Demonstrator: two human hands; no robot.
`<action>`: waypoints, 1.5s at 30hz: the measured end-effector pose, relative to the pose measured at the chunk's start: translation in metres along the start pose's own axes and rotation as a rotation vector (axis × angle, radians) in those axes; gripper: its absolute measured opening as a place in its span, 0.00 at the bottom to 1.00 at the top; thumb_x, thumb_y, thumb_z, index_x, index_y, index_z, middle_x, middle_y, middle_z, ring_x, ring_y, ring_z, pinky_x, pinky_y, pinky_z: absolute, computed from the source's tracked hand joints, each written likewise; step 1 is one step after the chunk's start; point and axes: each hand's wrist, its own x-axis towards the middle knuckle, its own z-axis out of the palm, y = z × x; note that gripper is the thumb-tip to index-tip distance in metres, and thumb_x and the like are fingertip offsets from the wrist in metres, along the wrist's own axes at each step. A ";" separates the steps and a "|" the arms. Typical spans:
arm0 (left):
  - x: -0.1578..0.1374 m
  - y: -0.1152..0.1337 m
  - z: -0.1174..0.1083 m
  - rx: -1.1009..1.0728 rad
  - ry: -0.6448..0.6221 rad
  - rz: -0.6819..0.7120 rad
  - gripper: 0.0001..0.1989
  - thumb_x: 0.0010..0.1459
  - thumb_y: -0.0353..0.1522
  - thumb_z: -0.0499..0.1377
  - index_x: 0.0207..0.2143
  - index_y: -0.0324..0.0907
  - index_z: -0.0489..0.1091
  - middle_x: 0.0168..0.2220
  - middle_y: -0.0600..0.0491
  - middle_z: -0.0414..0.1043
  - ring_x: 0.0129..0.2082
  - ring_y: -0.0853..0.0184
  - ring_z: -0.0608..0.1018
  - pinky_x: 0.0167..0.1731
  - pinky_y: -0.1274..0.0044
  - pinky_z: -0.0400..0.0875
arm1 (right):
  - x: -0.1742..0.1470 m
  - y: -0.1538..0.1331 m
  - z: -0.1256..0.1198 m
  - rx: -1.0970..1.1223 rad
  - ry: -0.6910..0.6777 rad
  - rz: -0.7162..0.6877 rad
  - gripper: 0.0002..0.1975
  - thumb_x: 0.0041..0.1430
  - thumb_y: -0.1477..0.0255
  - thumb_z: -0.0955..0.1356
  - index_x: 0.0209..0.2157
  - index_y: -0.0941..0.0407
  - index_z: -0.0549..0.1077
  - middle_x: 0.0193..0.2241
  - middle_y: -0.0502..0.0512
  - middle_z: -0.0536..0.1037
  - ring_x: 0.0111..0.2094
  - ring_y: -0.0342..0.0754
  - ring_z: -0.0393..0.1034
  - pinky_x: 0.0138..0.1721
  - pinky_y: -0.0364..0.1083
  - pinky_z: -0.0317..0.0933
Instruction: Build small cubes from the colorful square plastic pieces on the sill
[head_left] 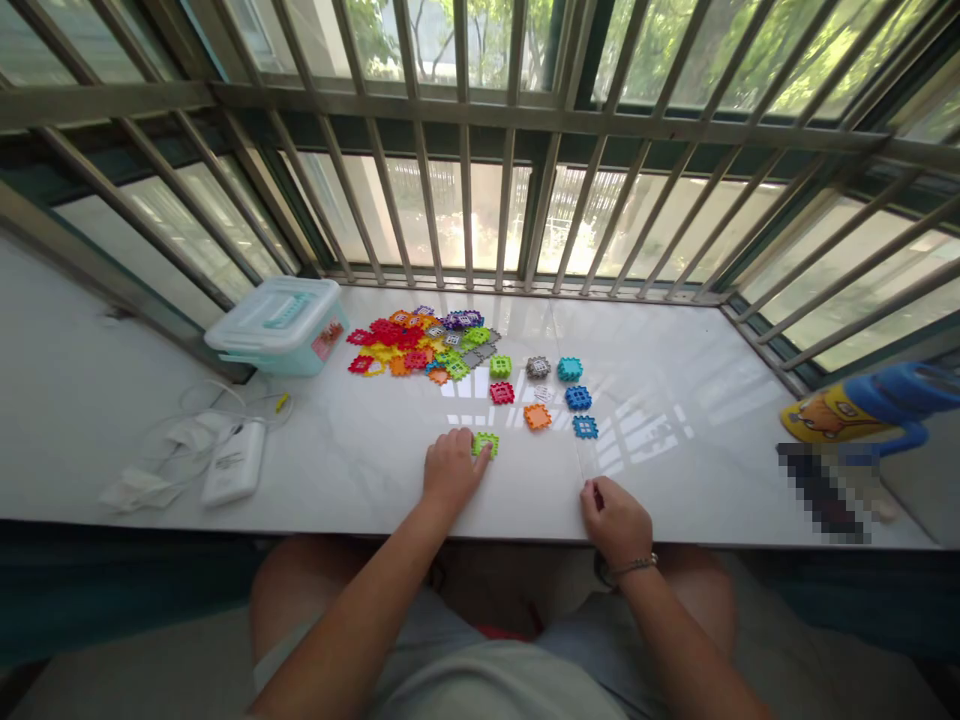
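Note:
Near the front of the white tabletop, my left hand [451, 468] has its thumb and fingers on the edges of a lime-green interlocking tile [487, 440], which lies flat. My right hand [619, 515] rests in a loose fist by the table's front edge, with nothing visible in its curled fingers. Between and beyond the hands lie an orange tile [537, 417] and a blue window tile [586, 428]. Farther back sit a blue piece [578, 398], a red tile [502, 393], a green piece [500, 367], a grey piece [538, 367] and a teal piece [570, 368].
A heap of mixed coloured tiles [405, 340] lies at the back left, beside a lidded mint plastic box [281, 325]. A white adapter-like device [234, 462] with cables is at the left. A blue and yellow bottle [862, 405] lies at the right. Window bars [465, 200] close the back.

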 end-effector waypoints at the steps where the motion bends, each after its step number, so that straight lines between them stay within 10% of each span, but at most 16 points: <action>1: 0.003 -0.008 -0.004 -0.041 -0.011 0.007 0.19 0.75 0.48 0.54 0.48 0.43 0.73 0.44 0.43 0.79 0.47 0.54 0.80 0.48 0.67 0.71 | 0.000 0.000 0.000 -0.005 -0.001 -0.001 0.18 0.75 0.64 0.63 0.30 0.54 0.72 0.26 0.51 0.75 0.26 0.44 0.60 0.32 0.47 0.42; 11: 0.124 -0.159 -0.071 0.084 -0.070 -0.713 0.22 0.71 0.41 0.50 0.47 0.41 0.83 0.49 0.33 0.83 0.50 0.44 0.83 0.44 0.63 0.76 | 0.002 -0.003 -0.005 -0.019 -0.057 0.007 0.18 0.75 0.63 0.63 0.31 0.54 0.73 0.27 0.52 0.76 0.27 0.45 0.63 0.31 0.47 0.42; 18: 0.146 -0.155 -0.053 0.139 0.032 -0.793 0.26 0.72 0.39 0.48 0.54 0.37 0.82 0.49 0.30 0.83 0.50 0.42 0.84 0.45 0.60 0.76 | 0.011 -0.031 -0.010 -0.019 -0.186 -0.052 0.16 0.77 0.60 0.63 0.35 0.53 0.72 0.33 0.53 0.77 0.30 0.47 0.69 0.31 0.46 0.49; 25: 0.147 -0.162 -0.048 0.203 0.026 -0.774 0.25 0.72 0.39 0.48 0.53 0.39 0.83 0.46 0.32 0.83 0.47 0.44 0.84 0.43 0.62 0.76 | 0.047 -0.120 0.008 -0.002 -0.323 -0.198 0.30 0.74 0.50 0.67 0.65 0.57 0.65 0.53 0.66 0.76 0.39 0.55 0.78 0.30 0.48 0.63; 30: 0.149 -0.164 -0.046 0.214 0.019 -0.783 0.25 0.73 0.39 0.48 0.53 0.40 0.83 0.46 0.34 0.84 0.46 0.44 0.84 0.42 0.63 0.76 | 0.081 -0.166 0.025 0.044 -0.382 -0.235 0.27 0.73 0.51 0.69 0.61 0.56 0.68 0.51 0.64 0.76 0.38 0.54 0.78 0.30 0.47 0.64; 45: 0.149 -0.163 -0.047 0.204 0.015 -0.773 0.26 0.73 0.38 0.47 0.52 0.38 0.83 0.44 0.33 0.84 0.45 0.45 0.84 0.42 0.63 0.75 | 0.089 -0.166 0.032 0.294 -0.317 -0.335 0.20 0.75 0.61 0.65 0.63 0.52 0.67 0.63 0.65 0.75 0.53 0.58 0.80 0.43 0.52 0.77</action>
